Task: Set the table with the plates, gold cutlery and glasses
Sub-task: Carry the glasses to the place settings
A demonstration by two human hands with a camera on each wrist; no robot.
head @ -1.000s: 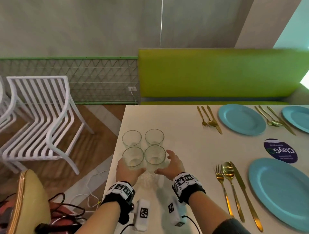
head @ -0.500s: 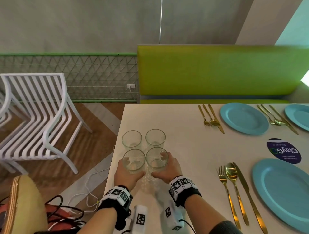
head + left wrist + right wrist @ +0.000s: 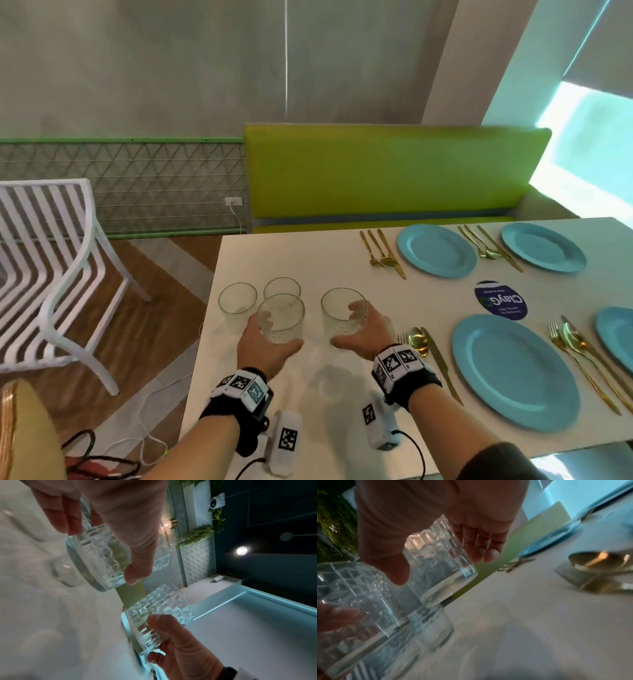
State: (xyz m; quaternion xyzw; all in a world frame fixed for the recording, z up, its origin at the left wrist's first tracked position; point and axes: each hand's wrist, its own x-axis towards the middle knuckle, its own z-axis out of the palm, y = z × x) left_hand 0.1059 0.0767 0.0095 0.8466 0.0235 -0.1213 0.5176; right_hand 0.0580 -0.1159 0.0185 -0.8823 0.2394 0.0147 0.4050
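Note:
My left hand (image 3: 263, 342) grips a clear patterned glass (image 3: 281, 322) lifted off the white table (image 3: 308, 260). My right hand (image 3: 363, 334) grips a second such glass (image 3: 342, 315), also raised, to the right of the first. In the left wrist view the left-hand glass (image 3: 106, 555) is wrapped by my fingers and thumb, with the right-hand glass (image 3: 159, 616) below it. The right wrist view has the right-hand glass (image 3: 440, 566) in my fingers. Two more glasses (image 3: 237, 303) (image 3: 282, 287) stand at the table's left edge. Blue plates (image 3: 513, 370) (image 3: 436, 250) lie with gold cutlery (image 3: 383, 251) beside them.
A round dark sticker (image 3: 500, 300) sits between the plates. A green bench (image 3: 394, 171) runs behind the table. A white slatted chair (image 3: 51, 267) stands on the wooden floor at the left. Cables (image 3: 102, 459) lie near the table's left corner.
Both hands closed on the two near glasses and lifted them off the table. The right-hand glass has moved right, away from the group; my view has also turned right.

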